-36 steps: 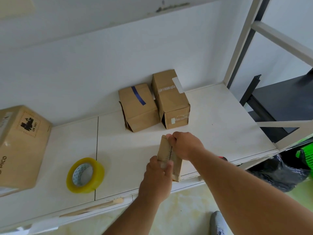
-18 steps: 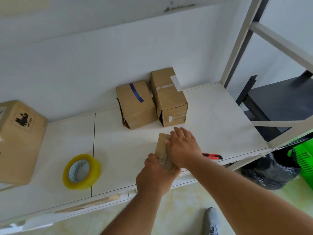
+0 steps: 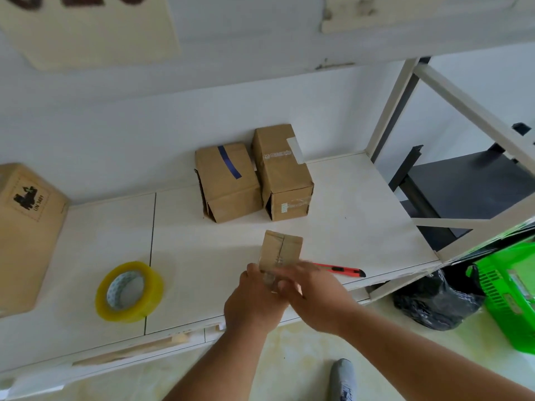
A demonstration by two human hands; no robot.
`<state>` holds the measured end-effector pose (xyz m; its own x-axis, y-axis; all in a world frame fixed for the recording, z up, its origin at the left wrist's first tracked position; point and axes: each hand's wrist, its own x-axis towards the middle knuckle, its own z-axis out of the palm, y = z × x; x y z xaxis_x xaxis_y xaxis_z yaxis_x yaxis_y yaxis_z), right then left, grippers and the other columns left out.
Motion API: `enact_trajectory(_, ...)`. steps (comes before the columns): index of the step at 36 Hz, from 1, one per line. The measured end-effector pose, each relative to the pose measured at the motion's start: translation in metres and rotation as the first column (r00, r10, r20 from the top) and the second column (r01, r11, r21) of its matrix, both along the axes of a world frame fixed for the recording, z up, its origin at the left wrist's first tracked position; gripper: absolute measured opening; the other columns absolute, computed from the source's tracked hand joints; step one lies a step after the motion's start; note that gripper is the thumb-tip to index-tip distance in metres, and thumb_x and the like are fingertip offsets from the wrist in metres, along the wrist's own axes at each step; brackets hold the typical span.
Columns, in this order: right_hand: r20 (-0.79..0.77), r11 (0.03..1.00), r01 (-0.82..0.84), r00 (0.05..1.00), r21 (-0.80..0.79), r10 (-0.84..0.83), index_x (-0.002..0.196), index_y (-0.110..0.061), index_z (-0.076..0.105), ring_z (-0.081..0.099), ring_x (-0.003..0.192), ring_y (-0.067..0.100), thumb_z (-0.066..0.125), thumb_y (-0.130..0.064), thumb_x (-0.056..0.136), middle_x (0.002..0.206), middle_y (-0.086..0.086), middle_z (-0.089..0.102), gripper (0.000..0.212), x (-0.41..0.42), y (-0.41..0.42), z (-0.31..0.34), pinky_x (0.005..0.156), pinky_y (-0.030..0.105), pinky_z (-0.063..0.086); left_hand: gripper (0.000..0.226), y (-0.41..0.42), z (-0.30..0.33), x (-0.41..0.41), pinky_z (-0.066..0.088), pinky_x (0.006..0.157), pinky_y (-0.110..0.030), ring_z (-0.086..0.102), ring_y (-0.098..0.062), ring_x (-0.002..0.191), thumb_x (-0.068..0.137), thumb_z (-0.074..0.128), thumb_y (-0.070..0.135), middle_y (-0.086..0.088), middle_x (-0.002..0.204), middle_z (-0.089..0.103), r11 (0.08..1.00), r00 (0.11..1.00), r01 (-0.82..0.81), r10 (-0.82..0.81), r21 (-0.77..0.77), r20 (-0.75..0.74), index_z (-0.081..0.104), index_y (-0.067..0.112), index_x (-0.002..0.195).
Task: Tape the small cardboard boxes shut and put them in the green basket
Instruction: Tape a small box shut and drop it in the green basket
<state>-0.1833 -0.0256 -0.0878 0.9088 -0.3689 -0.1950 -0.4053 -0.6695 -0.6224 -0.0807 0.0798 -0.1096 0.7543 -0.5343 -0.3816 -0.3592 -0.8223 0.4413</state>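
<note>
Small cardboard box [image 3: 281, 248]: upright near the front edge of the white worktop [image 3: 362, 204], flaps closed along a centre seam that faces the camera. A clear strip appears to run down the near side, though this is blurred.

Left hand [image 3: 254, 299]: fingers curled against the lower left of the box, steadying it.

Right hand [image 3: 311, 293]: fingers laid over the lower front of the box, apparently pressing tape down; motion blur hides whether they pinch anything.

Yellow-edged tape roll [image 3: 128, 291]: on its side, well left of the hands.

Red utility knife [image 3: 340, 269]: flat, just right of the box.

Two further small boxes [image 3: 228, 183], [image 3: 282, 172]: side by side at the wall, ends seemingly unsealed.

Green basket [image 3: 512, 293]: on the floor, right of the worktop.

Step judged: smoothing tape on the first box. Next calls for a secure grip and a carry right and down into the basket.
</note>
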Motion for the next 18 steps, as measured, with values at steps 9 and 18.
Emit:
enact_trajectory(9, -0.196, 0.966, -0.077, 0.98, -0.249, 0.028, 0.164, -0.022, 0.014, 0.0, 0.156, 0.006, 0.022, -0.039, 0.111, 0.171, -0.01, 0.006, 0.056, 0.028, -0.038, -0.021, 0.116, 0.017, -0.006, 0.076, -0.001, -0.007, -0.005, 0.057, 0.07, -0.037, 0.066, -0.022, 0.082, 0.064, 0.046, 0.093, 0.009, 0.094, 0.055, 0.999, 0.994, -0.033, 0.035, -0.025, 0.105, 0.043, 0.027, 0.102)
enact_trajectory(18, -0.231, 0.975, 0.106, 0.961, -0.194, -0.15, 0.135, -0.024, 0.052, 0.055, 0.116, 0.022, 0.026, -0.039, 0.11, 0.128, 0.0, 0.059, 0.039, 0.068, -0.049, -0.024, 0.094, 0.038, 0.05, 0.07, -0.001, -0.009, -0.004, 0.055, 0.071, -0.034, 0.063, -0.017, 0.083, 0.069, 0.045, 0.089, 0.012, 0.096, 0.05, 1.0, 0.996, -0.013, 0.013, 0.003, 0.087, 0.039, 0.029, 0.106)
